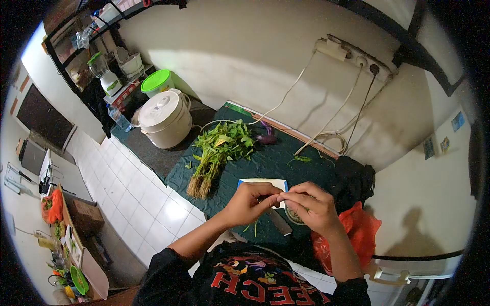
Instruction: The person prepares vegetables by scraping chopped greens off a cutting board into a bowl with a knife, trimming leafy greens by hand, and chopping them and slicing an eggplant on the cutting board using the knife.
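Observation:
My left hand (251,204) and my right hand (312,206) meet at the fingertips over the dark green table cover (204,204). Both are pinched on something small that I cannot make out. Beneath them lies a white board with a blue edge (246,182), partly covered by my hands. A grey-brown flat object (280,223) and a round dish (293,216) are just below my hands. Leafy greens with roots (224,145) lie to the upper left, and purple eggplant (267,136) lies beside them.
A red plastic bag (360,224) sits by my right forearm, with a black bag (353,178) behind it. A white rice cooker (164,118), a green-lidded tub (156,80) and a water bottle (119,118) stand at the left. Cables (326,133) hang along the wall.

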Demonstrator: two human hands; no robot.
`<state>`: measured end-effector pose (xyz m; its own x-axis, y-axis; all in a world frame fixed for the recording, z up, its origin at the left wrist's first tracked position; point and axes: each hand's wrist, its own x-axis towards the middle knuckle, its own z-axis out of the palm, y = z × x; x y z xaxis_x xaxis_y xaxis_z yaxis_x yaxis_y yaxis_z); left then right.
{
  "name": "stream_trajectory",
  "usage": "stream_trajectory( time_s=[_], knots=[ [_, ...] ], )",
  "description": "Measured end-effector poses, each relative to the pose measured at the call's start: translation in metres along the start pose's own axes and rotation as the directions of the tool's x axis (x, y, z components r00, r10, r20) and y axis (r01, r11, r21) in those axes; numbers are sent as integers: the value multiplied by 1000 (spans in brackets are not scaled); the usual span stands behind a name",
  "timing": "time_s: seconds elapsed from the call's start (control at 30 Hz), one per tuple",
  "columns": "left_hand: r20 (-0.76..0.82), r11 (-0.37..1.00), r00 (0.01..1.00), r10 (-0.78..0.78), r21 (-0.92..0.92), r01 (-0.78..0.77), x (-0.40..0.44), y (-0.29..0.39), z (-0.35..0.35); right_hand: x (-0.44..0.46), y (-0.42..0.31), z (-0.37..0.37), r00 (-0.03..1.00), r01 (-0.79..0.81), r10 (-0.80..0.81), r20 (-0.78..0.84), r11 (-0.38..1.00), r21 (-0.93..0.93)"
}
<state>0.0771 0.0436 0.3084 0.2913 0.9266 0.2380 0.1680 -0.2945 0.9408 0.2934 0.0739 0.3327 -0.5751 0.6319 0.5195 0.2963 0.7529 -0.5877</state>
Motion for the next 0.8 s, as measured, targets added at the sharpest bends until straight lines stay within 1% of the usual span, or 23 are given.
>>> stream_trajectory(
  time_s=[0.03,0.07,0.1,0.17,0.2,0.27,0.3,0.37,0.4,0.47,0.5,0.57,0.8],
  knots=[
    [31,999,999,-30,-17,30,-1,1,0,0,2,0,999,35,-35,-17,999,-22],
    [60,998,996,-59,-32,61,-1,2,-1,0,2,-1,999,37,-37,-19,999,-22],
    [58,998,997,-58,-29,60,-1,1,-3,1,2,-2,999,49,-49,-18,999,-21],
    [85,998,996,9,-56,-4,-2,-5,-6,3,2,-2,998,63,-64,-17,998,-18],
    [84,998,996,8,-55,-4,-2,-4,-8,3,3,-2,998,57,-57,-18,998,-21],
    [74,985,987,143,89,-149,-2,0,-13,3,3,-2,999,50,-50,-20,999,-23],
    [74,985,987,143,90,-149,-2,2,-15,4,1,-2,999,45,-46,-26,999,-25],
    [107,973,984,139,169,-156,-2,7,-17,4,0,-2,999,40,-41,-33,999,-27],
    [108,973,984,139,169,-156,-1,11,-17,3,-1,-1,999,34,-35,-41,999,-36],
    [109,945,982,156,273,-180,-1,18,-16,3,-2,-1,998,27,-29,-49,999,-46],
    [109,945,982,156,273,-180,0,17,-15,3,-3,-1,998,32,-35,-58,998,-54],
    [85,929,971,224,284,-239,1,14,-12,3,-3,-1,997,35,-40,-68,997,-63],
    [56,895,963,264,358,-266,0,13,-4,-5,2,-1,998,0,-4,-68,997,-71]
  ],
)
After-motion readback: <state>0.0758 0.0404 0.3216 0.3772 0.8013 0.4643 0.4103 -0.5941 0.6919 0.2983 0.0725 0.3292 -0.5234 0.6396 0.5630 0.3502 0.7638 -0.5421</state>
